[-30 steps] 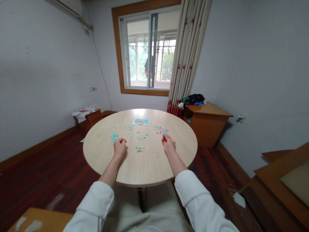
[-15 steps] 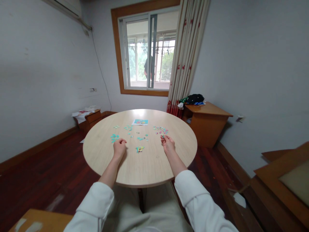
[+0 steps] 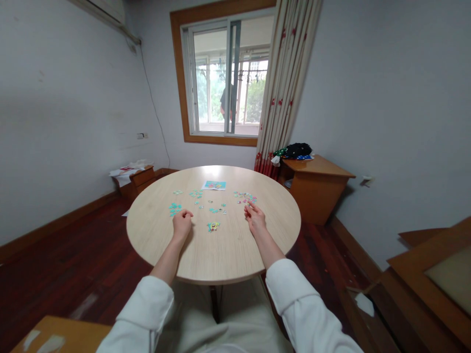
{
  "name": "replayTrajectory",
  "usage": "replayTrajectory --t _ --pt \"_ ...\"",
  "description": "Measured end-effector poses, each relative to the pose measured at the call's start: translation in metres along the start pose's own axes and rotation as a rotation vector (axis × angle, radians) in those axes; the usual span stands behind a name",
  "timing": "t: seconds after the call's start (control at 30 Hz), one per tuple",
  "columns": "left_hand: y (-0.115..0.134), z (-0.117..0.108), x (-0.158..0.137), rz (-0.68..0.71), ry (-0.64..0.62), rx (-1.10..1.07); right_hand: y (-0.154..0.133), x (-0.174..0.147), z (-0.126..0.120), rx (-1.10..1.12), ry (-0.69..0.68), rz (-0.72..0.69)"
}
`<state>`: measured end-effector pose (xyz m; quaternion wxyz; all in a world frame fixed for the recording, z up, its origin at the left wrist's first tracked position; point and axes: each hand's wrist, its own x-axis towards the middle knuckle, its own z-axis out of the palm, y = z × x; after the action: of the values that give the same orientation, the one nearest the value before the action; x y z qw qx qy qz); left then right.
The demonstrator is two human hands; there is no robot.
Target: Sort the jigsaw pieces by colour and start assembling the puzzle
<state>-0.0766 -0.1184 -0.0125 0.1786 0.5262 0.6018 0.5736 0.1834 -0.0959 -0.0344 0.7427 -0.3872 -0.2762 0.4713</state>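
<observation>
My left hand (image 3: 182, 223) rests closed on the table, beside a cluster of teal puzzle pieces (image 3: 175, 209); whether anything is inside its fingers is hidden. My right hand (image 3: 256, 218) is raised at the right, just in front of a group of pink and pale puzzle pieces (image 3: 243, 196). Its fingertips appear to pinch a small puzzle piece (image 3: 249, 204), mostly covered by the fingers. Between my hands lies a joined yellow and teal puzzle section (image 3: 213, 226). Several loose teal puzzle pieces (image 3: 214, 210) are scattered behind it.
A round wooden table (image 3: 221, 260) stands before me, with a colourful picture sheet (image 3: 215, 185) near its far side. More teal pieces (image 3: 196, 194) lie left of centre. A cabinet with clothes (image 3: 299, 150) on top stands at the right, below a curtain. A person is visible beyond the window.
The fingers of my right hand have shifted and extended slightly forward, so the puzzle piece there shows less clearly. My left hand stays where it was.
</observation>
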Motion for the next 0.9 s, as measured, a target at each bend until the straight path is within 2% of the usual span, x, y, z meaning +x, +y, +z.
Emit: replayTrajectory --t 0.5,0.9 --pt "-0.0023 0.0013 0.0006 -0.006 0.007 -0.004 0.0011 -0.0021 0.0015 -0.067 0.046 -0.002" --pt "-0.0051 0.0022 0.0016 0.014 0.015 -0.014 0.0019 0.0025 -0.0002 0.061 0.053 0.035"
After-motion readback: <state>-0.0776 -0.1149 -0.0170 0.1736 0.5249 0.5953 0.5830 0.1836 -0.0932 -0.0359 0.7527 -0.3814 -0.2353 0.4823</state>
